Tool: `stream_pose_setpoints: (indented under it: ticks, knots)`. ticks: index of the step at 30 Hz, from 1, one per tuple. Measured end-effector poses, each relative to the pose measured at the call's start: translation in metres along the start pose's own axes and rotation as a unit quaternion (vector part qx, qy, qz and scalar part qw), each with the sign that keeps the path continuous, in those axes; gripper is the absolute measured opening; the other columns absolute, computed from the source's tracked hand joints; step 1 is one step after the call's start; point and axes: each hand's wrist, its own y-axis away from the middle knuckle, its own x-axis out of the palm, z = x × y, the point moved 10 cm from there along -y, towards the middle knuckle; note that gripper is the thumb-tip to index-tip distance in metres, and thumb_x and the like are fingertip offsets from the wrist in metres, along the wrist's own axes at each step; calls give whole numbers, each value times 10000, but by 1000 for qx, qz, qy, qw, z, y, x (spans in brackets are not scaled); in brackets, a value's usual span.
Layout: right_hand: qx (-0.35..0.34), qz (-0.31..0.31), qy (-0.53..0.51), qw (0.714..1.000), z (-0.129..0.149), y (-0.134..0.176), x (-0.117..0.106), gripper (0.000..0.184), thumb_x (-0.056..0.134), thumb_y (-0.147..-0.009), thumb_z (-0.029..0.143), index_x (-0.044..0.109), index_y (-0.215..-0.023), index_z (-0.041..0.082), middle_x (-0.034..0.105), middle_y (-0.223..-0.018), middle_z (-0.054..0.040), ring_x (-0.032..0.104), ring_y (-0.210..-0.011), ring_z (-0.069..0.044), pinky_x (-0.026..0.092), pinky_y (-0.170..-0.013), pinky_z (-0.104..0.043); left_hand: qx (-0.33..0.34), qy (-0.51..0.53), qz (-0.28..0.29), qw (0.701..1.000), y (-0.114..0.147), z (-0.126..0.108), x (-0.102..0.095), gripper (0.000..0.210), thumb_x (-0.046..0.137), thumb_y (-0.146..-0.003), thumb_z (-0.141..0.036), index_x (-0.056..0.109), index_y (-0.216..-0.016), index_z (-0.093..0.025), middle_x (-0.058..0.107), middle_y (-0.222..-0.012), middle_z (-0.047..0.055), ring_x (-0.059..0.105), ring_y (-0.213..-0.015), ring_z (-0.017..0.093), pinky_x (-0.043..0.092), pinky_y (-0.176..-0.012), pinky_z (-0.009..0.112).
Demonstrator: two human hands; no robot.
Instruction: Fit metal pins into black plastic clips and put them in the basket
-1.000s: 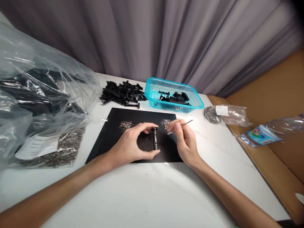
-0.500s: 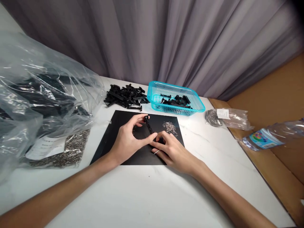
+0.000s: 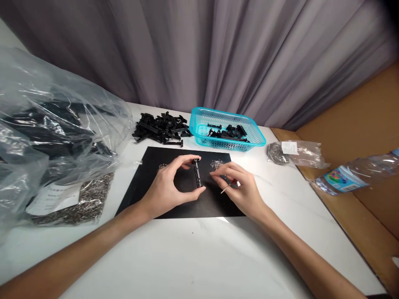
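Between the thumb and fingertips of my left hand [image 3: 168, 182] a narrow black plastic part [image 3: 197, 173] is held by its two ends, nearly upright. My right hand [image 3: 241, 185] is to its right, apart from it, with the fingers curled and pinched around a thin pale stick [image 3: 225, 189]. Whether its fingertips also pinch a small piece cannot be made out. Just beyond these fingers lies a pile of tiny metal pieces [image 3: 217, 164] on the black mat [image 3: 183, 209]. A second small pile [image 3: 162, 166] is partly hidden behind my left hand.
Black plastic parts form a heap [image 3: 162, 128] at the back, beside a blue basket [image 3: 227, 145] with more inside. Large clear bags [image 3: 62, 124] and a bag of metal pieces [image 3: 93, 195] lie left. A smaller bag [image 3: 280, 153] and a plastic bottle [image 3: 346, 178] are right.
My right hand has drawn away from the black plastic part to the right, toward the metal pile. The part now stands more upright in my left hand. The view has shifted slightly.
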Motion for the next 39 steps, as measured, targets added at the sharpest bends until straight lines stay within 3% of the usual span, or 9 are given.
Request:
stream_pose_setpoints:
  ticks: [3, 6, 9, 12, 15, 18, 29, 39]
  knots:
    - [58, 2, -47, 997, -9, 1, -2, 97, 711, -951, 302, 781, -1006, 264, 653, -835, -11, 462, -629, -136, 373, -556, -294, 65, -35, 7, 997, 2, -14, 1, 660, 843, -751, -267, 582, -1357, -242, 695, -1283, 63, 690, -1096, 243, 577, -1001, 397]
    - [98, 17, -99, 990, -13, 3, 2, 99, 772, -907, 343, 795, -950, 257, 560, -678, 27, 398, -601, -128, 336, -559, -289, 129, -53, 10, 990, 4, -24, 3, 665, 810, -780, -219, 547, -1391, -231, 683, -1311, 72, 670, -1171, 244, 554, -1060, 395]
    - [121, 50, -138, 982, -12, 4, 10, 142, 784, -895, 389, 804, -911, 249, 620, -687, 18, 390, -579, -122, 317, -546, -292, 157, -61, 23, 985, 6, -27, 6, 662, 777, -808, -190, 518, -1416, -229, 672, -1346, 83, 649, -1243, 252, 534, -1106, 409]
    - [128, 73, -159, 976, -10, 5, 16, 159, 780, -898, 402, 805, -905, 246, 738, -836, -18, 467, -606, -131, 342, -559, -303, 172, -61, 33, 983, 8, -29, 8, 648, 757, -827, -172, 505, -1422, -216, 659, -1372, 95, 630, -1291, 247, 518, -1137, 405]
    - [114, 96, -176, 973, -5, 4, 22, 120, 779, -904, 364, 809, -895, 248, 770, -921, -33, 592, -731, -165, 403, -617, -315, 177, -59, 33, 982, 9, -28, 8, 640, 756, -835, -173, 504, -1422, -205, 648, -1387, 103, 619, -1313, 240, 508, -1155, 389]
    - [107, 101, -187, 971, -4, 4, 25, 73, 786, -902, 316, 815, -893, 250, 759, -923, -29, 633, -805, -173, 445, -672, -316, 176, -60, 33, 982, 8, -27, 8, 643, 766, -830, -179, 511, -1420, -203, 650, -1380, 102, 623, -1308, 240, 513, -1150, 382]
    - [121, 79, -155, 977, -3, 4, 24, 65, 783, -902, 297, 815, -895, 241, 755, -905, -18, 590, -750, -147, 398, -618, -301, 169, -62, 20, 983, 5, -22, 7, 651, 795, -802, -169, 541, -1400, -207, 667, -1330, 93, 660, -1229, 239, 556, -1083, 379]
    - [131, 111, -172, 970, -6, 5, 25, 60, 802, -886, 314, 816, -887, 255, 688, -969, -26, 607, -900, -175, 448, -745, -323, 164, -61, 27, 984, 5, -21, 8, 640, 787, -815, -166, 536, -1404, -199, 660, -1341, 90, 656, -1233, 225, 550, -1082, 354]
